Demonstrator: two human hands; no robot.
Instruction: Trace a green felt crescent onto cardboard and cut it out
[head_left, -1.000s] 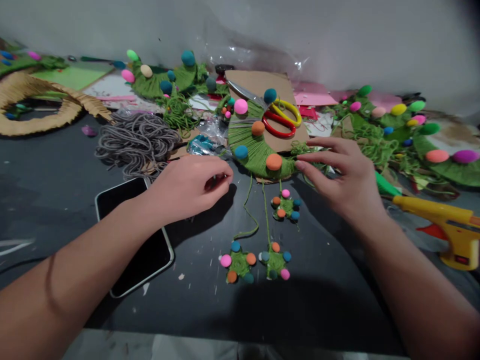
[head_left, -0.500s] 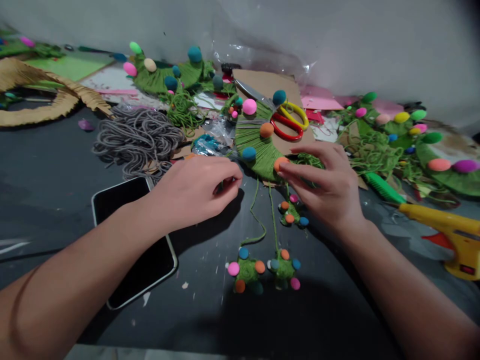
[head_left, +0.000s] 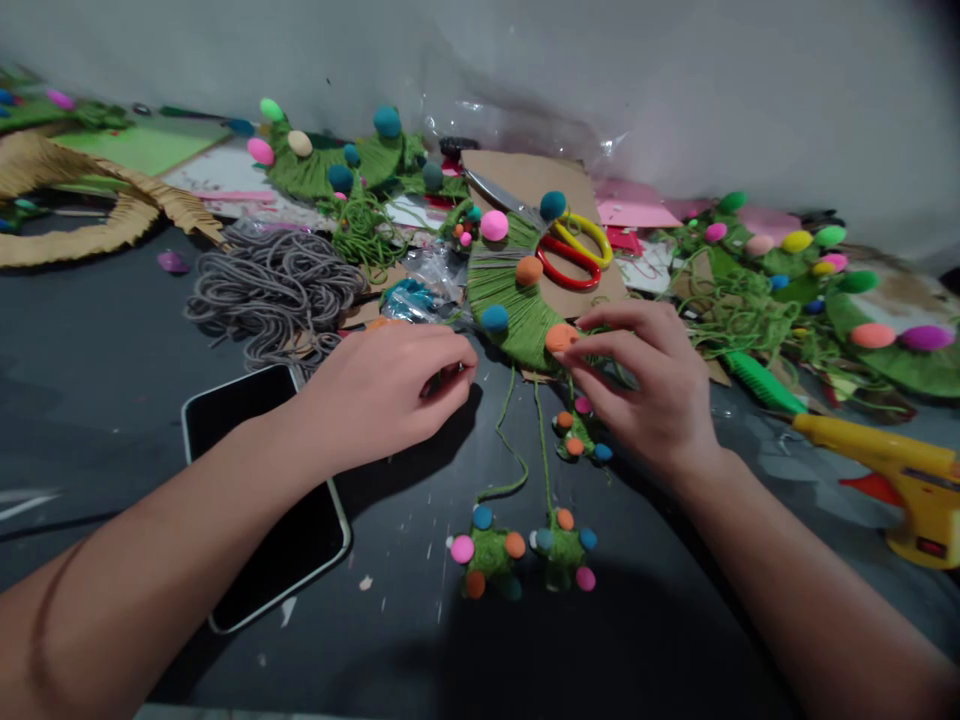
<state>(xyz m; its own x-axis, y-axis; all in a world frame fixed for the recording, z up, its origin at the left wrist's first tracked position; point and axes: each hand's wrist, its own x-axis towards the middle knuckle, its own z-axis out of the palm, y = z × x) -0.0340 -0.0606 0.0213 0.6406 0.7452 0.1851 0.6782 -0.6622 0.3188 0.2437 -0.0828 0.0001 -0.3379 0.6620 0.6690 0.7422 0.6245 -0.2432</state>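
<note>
In the middle of the head view lies a green yarn-wrapped crescent (head_left: 506, 285) bearing pink, teal, blue and orange pom-poms. My right hand (head_left: 656, 385) has its thumb and fingertips on the orange pom-pom (head_left: 561, 338) at the crescent's lower tip. To the left of the crescent, apart from it, my left hand (head_left: 401, 395) is closed with its fingertips together; whatever may be inside is hidden. Green yarn strands (head_left: 541, 450) run down from the crescent to small green pieces (head_left: 491, 553) edged with coloured pom-poms. Another small piece (head_left: 576, 432) lies below my right hand.
Scissors (head_left: 574, 250) with red and yellow handles lie on cardboard (head_left: 525, 172) behind the crescent. A yellow glue gun (head_left: 885, 450) is at right. A phone (head_left: 315, 530) lies under my left forearm, near grey cord (head_left: 274, 285). More decorated green crescents (head_left: 315, 165) line the wall.
The view has shifted slightly, so everything sits a little lower and further left. My right fingers stay at the orange pom-pom and my left hand keeps its closed shape.
</note>
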